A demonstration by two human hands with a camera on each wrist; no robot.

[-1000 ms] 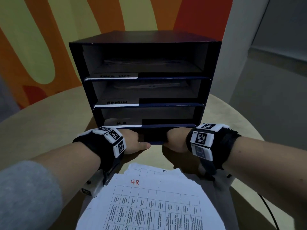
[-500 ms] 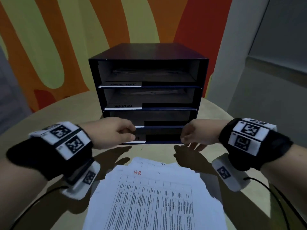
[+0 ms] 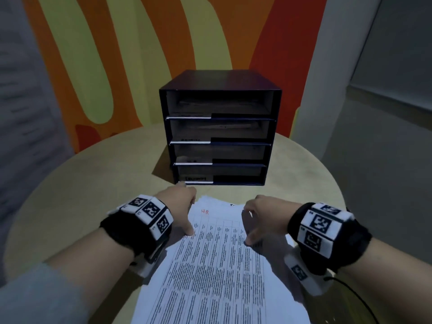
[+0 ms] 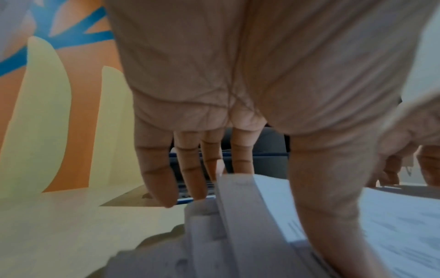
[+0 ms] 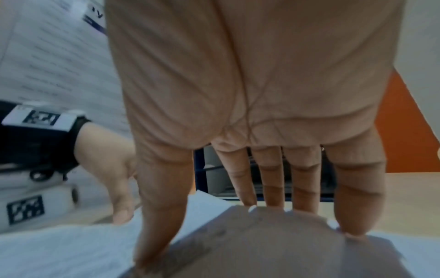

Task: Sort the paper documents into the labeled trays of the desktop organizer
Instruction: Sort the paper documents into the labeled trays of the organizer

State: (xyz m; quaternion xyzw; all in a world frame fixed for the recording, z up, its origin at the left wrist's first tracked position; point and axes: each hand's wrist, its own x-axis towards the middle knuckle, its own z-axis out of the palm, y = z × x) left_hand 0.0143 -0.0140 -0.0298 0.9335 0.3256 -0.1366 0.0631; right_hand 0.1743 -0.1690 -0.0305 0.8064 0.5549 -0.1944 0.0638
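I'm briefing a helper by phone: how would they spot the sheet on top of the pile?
On the round beige table, before the dark blue four-tray organizer, lies a white paper pile. Its top sheet shows a printed table and red handwritten "HR".

Surface (image 3: 93, 183): round, pale wood.
Wall (image 3: 117, 54): far side — orange, yellow-green and red curved stripes.
Pillar (image 3: 327, 66): grey-white, far right.

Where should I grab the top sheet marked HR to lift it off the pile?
Take the top sheet by its long side edges, coming from above. It lies flat on the stack, and the left hand and right hand already flank it.
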